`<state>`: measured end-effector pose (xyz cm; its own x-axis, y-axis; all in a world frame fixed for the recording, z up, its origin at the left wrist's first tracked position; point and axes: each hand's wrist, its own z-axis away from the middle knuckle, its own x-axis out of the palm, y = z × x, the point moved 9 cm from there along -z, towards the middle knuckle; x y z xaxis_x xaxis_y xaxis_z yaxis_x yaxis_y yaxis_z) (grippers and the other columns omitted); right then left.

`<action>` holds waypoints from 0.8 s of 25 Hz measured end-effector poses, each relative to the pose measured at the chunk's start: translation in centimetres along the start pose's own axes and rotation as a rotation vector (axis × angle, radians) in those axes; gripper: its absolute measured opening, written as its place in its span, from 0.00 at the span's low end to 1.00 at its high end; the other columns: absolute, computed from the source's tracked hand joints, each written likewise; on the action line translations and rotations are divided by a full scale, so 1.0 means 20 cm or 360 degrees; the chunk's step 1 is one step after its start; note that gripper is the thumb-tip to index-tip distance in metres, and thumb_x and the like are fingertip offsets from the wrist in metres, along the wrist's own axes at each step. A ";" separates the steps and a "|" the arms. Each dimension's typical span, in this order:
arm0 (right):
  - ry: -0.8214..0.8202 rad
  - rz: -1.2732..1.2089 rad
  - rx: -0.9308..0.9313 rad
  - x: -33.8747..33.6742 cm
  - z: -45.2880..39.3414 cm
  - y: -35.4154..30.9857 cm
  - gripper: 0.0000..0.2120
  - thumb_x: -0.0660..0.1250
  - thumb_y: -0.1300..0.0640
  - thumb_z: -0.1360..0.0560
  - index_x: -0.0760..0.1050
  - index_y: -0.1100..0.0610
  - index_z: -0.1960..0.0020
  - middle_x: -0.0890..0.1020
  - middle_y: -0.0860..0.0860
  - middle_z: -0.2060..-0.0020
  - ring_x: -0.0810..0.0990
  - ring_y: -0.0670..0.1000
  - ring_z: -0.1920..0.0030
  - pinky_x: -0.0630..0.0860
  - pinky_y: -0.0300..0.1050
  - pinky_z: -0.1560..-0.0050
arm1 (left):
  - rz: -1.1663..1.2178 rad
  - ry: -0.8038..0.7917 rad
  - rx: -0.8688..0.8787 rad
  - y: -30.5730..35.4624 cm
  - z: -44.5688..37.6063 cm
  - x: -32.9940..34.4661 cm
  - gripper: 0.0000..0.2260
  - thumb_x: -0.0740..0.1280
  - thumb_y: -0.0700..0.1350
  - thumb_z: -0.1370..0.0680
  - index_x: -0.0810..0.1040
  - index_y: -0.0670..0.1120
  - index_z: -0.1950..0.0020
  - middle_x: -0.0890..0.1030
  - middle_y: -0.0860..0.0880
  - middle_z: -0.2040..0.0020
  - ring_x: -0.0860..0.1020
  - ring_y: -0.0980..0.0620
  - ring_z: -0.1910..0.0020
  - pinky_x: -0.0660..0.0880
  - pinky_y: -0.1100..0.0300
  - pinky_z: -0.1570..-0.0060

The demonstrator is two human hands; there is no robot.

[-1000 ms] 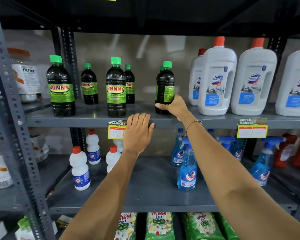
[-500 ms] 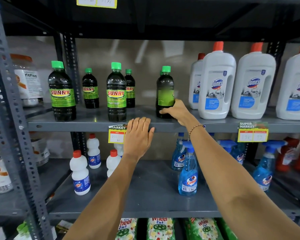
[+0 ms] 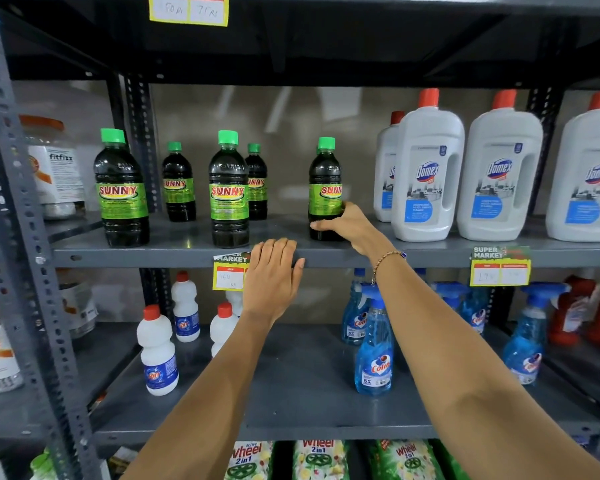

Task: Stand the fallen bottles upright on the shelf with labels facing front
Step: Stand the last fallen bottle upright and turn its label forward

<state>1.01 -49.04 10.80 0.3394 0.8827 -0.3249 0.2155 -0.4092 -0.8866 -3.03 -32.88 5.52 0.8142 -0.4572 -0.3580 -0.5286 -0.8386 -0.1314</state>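
Several dark SUNNY bottles with green caps stand upright on the grey middle shelf [image 3: 174,252]. My right hand [image 3: 349,225] grips the base of the rightmost SUNNY bottle [image 3: 324,183], whose label is turned partly to the right, showing "SUNN". Two front bottles, one at the left [image 3: 121,188] and one in the middle [image 3: 228,190], face forward, with two smaller-looking ones behind. My left hand [image 3: 272,275] rests flat on the shelf's front edge, fingers together, holding nothing. No bottle lies on its side in view.
White Domex bottles [image 3: 428,171] with red caps stand close to the right of the held bottle. A price tag [image 3: 229,271] hangs beside my left hand. Below are white bleach bottles [image 3: 156,351] and blue Colin sprays [image 3: 374,344]. An upright post [image 3: 21,237] stands at the left.
My right hand has turned the rightmost bottle on its base: the label's plain side showed earlier, now the SUNNY name comes into view. My left hand stays on the shelf edge.
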 end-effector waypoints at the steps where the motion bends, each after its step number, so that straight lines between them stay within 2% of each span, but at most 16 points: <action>1: -0.0028 -0.0033 0.0008 0.00 0.01 0.00 0.22 0.77 0.64 0.34 0.77 0.61 0.41 0.82 0.58 0.45 0.79 0.55 0.42 0.71 0.42 0.46 | -0.0005 -0.0006 0.0008 0.00 0.00 0.00 0.17 0.56 0.50 0.20 0.76 0.41 0.40 0.80 0.43 0.44 0.76 0.42 0.45 0.65 0.50 0.39; 5: 0.0114 0.0067 -0.0002 -0.04 0.00 0.02 0.29 0.81 0.56 0.38 0.75 0.60 0.41 0.82 0.51 0.50 0.79 0.50 0.48 0.73 0.42 0.48 | -0.0013 -0.0022 -0.0017 0.01 0.00 0.00 0.16 0.56 0.50 0.20 0.76 0.42 0.42 0.80 0.44 0.45 0.77 0.43 0.46 0.66 0.51 0.41; 8: 0.0124 0.0087 -0.0018 -0.03 0.00 0.01 0.33 0.82 0.52 0.41 0.75 0.59 0.40 0.82 0.52 0.49 0.80 0.51 0.47 0.75 0.44 0.46 | 0.0094 0.0000 -0.0160 -0.01 -0.05 -0.04 0.16 0.55 0.52 0.19 0.77 0.44 0.46 0.81 0.46 0.49 0.77 0.45 0.52 0.67 0.53 0.48; 9: 0.0088 0.0066 -0.0034 -0.02 0.00 0.01 0.32 0.82 0.51 0.41 0.76 0.59 0.41 0.83 0.53 0.48 0.81 0.53 0.45 0.77 0.47 0.43 | 0.0147 0.0005 -0.0227 -0.01 -0.09 -0.06 0.16 0.54 0.52 0.19 0.77 0.45 0.47 0.81 0.47 0.50 0.77 0.45 0.54 0.68 0.53 0.50; 11: -0.0053 -0.0031 -0.0074 -0.02 0.01 0.00 0.26 0.79 0.55 0.35 0.77 0.61 0.41 0.83 0.58 0.45 0.80 0.56 0.42 0.75 0.51 0.37 | 0.0272 -0.0037 -0.0335 -0.02 -0.20 -0.09 0.16 0.55 0.53 0.19 0.77 0.44 0.45 0.81 0.47 0.49 0.78 0.45 0.52 0.70 0.53 0.53; 13: -0.0117 -0.0147 -0.0042 -0.04 0.02 0.01 0.20 0.73 0.62 0.28 0.75 0.63 0.38 0.81 0.61 0.41 0.79 0.57 0.40 0.73 0.52 0.34 | 0.0467 -0.0251 -0.0466 -0.04 -0.31 -0.04 0.17 0.58 0.52 0.20 0.74 0.43 0.37 0.78 0.46 0.41 0.76 0.45 0.43 0.73 0.51 0.49; 16: -0.0066 -0.0175 -0.0006 -0.09 0.02 0.03 0.19 0.67 0.68 0.25 0.71 0.67 0.34 0.79 0.62 0.39 0.78 0.57 0.40 0.73 0.51 0.35 | 0.0891 -0.0834 -0.0840 -0.12 -0.40 0.18 0.26 0.64 0.52 0.21 0.66 0.40 0.29 0.73 0.41 0.32 0.71 0.43 0.34 0.70 0.51 0.40; 18: -0.0017 -0.0174 0.0022 -0.11 0.01 0.04 0.19 0.66 0.69 0.25 0.71 0.68 0.34 0.79 0.63 0.39 0.78 0.59 0.38 0.73 0.52 0.34 | 0.1080 -0.1090 -0.0883 -0.09 -0.41 0.26 0.24 0.67 0.52 0.23 0.71 0.39 0.33 0.76 0.41 0.36 0.74 0.44 0.37 0.71 0.53 0.41; 20: 0.0003 -0.0195 0.0031 -0.10 0.00 0.04 0.19 0.67 0.69 0.25 0.71 0.68 0.34 0.79 0.64 0.40 0.78 0.59 0.38 0.74 0.52 0.34 | 0.1153 -0.1089 -0.0792 -0.06 -0.42 0.27 0.17 0.69 0.49 0.23 0.76 0.39 0.39 0.80 0.41 0.42 0.78 0.45 0.41 0.72 0.57 0.45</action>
<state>0.46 -51.21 10.66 0.3136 0.9253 -0.2133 0.2376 -0.2939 -0.9258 4.01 -36.83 11.60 -0.0329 -0.7555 -0.6544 -0.5453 -0.5351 0.6452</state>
